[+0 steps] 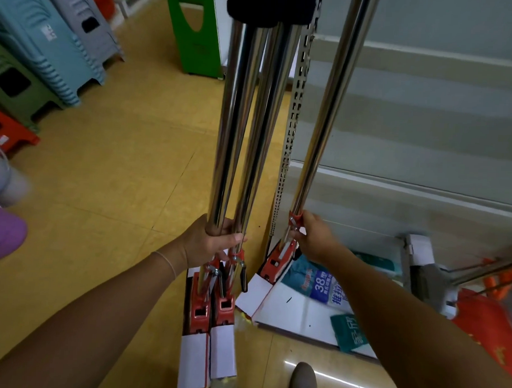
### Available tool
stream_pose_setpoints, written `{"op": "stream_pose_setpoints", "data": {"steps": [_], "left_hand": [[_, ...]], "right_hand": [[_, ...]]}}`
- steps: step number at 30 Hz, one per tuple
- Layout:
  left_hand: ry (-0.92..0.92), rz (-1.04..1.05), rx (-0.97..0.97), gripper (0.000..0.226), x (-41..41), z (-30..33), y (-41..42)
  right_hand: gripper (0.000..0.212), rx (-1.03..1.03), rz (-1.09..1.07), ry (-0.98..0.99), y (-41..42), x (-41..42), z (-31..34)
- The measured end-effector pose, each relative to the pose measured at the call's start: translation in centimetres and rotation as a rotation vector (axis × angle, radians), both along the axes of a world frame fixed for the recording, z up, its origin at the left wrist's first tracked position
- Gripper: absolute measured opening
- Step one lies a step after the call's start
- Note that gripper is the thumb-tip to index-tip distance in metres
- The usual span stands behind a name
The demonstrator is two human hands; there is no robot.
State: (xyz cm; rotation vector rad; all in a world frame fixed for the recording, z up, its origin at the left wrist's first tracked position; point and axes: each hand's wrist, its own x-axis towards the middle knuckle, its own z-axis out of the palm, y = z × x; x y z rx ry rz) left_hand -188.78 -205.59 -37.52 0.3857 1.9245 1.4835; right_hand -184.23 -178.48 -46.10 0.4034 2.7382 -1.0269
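Observation:
My left hand (210, 240) grips a bundle of shiny steel mop poles (243, 128) low down, just above their red squeeze heads (213, 305), which stand on the yellow floor in white card sleeves (206, 361). My right hand (314, 237) holds a single steel mop pole (328, 115) at its red collar. That mop's red head (276, 263) rests at the edge of the bottom shelf (290, 309). The poles rise out of view; a black piece (269, 6) spans the bundle's tops.
A white shelving unit with a perforated upright (293, 116) stands on the right, with blue packets (324, 284) on its bottom shelf and more mops at far right. Stacked plastic stools (47, 47) line the left. A green stand (194, 29) stands behind. My shoe (302, 382) is below.

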Motion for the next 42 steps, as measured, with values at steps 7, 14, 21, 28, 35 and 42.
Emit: {"op": "stream_pose_setpoints", "data": {"steps": [7, 14, 21, 28, 35, 42], "left_hand": [[0.006, -0.006, 0.000, 0.047, -0.2, 0.4, -0.9], [0.043, -0.033, -0.008, 0.054, 0.3, 0.1, 0.3], [0.056, -0.013, 0.007, 0.042, 1.0, -0.4, 2.1], [0.044, 0.002, 0.051, 0.034, 1.2, -1.3, 4.5], [0.029, 0.017, 0.079, 0.027, 1.6, -1.9, 7.0], [0.020, 0.002, 0.062, 0.015, 1.7, -1.5, 8.4]], "right_hand": [[0.035, -0.005, -0.203, 0.052, 1.0, 0.3, -0.6], [0.041, -0.009, -0.249, 0.022, 1.1, -0.9, -1.2], [0.034, 0.030, -0.291, -0.018, 1.4, -3.5, -1.5], [0.033, 0.045, -0.296, -0.011, 2.8, -5.5, -1.7], [0.027, 0.002, -0.295, -0.073, 4.4, -7.5, -1.6], [0.038, -0.018, -0.260, -0.134, 3.5, -4.0, 0.2]]}}
